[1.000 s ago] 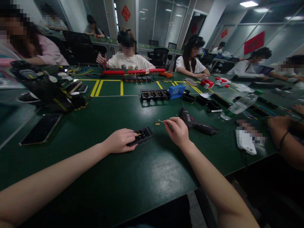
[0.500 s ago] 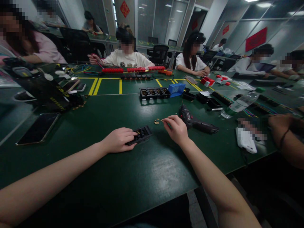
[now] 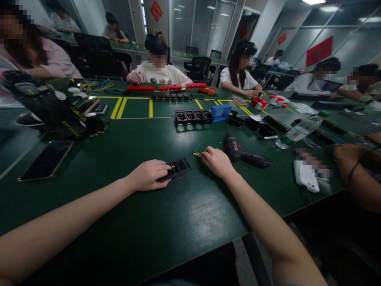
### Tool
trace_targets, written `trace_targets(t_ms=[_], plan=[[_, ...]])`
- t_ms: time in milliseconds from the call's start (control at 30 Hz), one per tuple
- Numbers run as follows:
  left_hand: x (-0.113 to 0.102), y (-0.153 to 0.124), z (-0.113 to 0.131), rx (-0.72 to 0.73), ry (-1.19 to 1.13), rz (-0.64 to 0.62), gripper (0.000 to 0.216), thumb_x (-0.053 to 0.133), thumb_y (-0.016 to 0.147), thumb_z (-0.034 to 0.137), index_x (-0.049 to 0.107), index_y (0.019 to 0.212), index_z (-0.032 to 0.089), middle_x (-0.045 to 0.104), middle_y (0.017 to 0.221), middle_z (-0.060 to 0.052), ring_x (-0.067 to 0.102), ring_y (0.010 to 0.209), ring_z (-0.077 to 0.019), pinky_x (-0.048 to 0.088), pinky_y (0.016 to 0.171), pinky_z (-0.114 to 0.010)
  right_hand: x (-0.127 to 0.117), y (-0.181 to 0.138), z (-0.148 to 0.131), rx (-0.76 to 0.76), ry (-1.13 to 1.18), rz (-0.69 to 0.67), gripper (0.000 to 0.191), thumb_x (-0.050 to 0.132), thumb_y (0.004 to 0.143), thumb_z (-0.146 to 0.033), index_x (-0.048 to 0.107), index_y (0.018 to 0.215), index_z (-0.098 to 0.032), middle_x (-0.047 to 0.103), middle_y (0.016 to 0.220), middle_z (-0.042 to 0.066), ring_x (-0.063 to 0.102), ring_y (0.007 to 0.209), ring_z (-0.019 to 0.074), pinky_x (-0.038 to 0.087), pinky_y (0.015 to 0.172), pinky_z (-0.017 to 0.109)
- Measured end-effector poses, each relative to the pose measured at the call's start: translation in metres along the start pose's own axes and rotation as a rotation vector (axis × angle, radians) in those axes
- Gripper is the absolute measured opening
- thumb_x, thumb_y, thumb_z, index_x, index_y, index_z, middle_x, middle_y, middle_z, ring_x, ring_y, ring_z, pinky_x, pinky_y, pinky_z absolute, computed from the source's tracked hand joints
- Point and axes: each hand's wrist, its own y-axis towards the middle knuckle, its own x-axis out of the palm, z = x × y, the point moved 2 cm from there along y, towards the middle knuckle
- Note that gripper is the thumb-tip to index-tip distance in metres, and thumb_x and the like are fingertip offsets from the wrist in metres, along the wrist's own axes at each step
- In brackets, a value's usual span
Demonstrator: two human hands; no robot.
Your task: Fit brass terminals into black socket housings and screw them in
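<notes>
My left hand (image 3: 149,174) rests on the green table (image 3: 184,222) with its fingers closed on a small black socket part (image 3: 177,167), which lies flat. My right hand (image 3: 216,161) is lowered to the table just right of that part, fingers pinched together. Its fingertips reach a small brass piece (image 3: 195,153) lying on the table. What the pinch holds is too small to make out. A black electric screwdriver (image 3: 245,154) lies just right of my right hand.
A row of black socket parts (image 3: 193,116) and a blue box (image 3: 220,112) sit further back. A phone (image 3: 46,159) lies at left, a water bottle (image 3: 297,133) at right. Other people work around the table; a neighbour's arm (image 3: 357,171) is at right.
My right hand has dropped to the table and slid left toward the brass piece. The thin brass bit seen between its fingertips no longer shows. My left hand has stayed on the black part.
</notes>
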Motion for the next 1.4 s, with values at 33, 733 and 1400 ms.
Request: trace_targets(t_ms=[33,733,1400], plan=[[0.0,0.0,0.0,-0.001,0.002,0.002,0.022,0.058,0.094,0.029,0.07,0.105,0.013,0.075,0.107,-0.011,0.071,0.095,-0.0242,0.061,0.081,-0.039,0.0,0.001,-0.001,-0.015,-0.012,-0.033,0.023,0.05,0.102,-0.026,0.071,0.095,-0.018,0.065,0.095,0.01,0.06,0.082,0.0208,0.042,0.073,0.033],[0.003,-0.002,-0.002,0.013,0.019,0.013,0.024,0.059,0.094,0.03,0.069,0.106,0.012,0.075,0.106,-0.011,0.071,0.096,-0.0246,0.06,0.083,-0.038,0.0,0.001,-0.007,0.002,0.325,-0.207,0.03,0.045,0.104,-0.028,0.066,0.125,-0.021,0.064,0.112,0.01,0.063,0.102,0.0214,0.049,0.088,0.031],[0.004,-0.003,-0.002,0.023,0.01,0.009,0.025,0.058,0.094,0.03,0.068,0.105,0.01,0.075,0.107,-0.011,0.071,0.095,-0.0253,0.06,0.082,-0.039,0.01,0.001,-0.014,-0.005,0.702,-0.154,0.019,0.061,0.096,-0.032,0.071,0.11,-0.023,0.062,0.106,0.007,0.063,0.099,0.0205,0.05,0.088,0.033]])
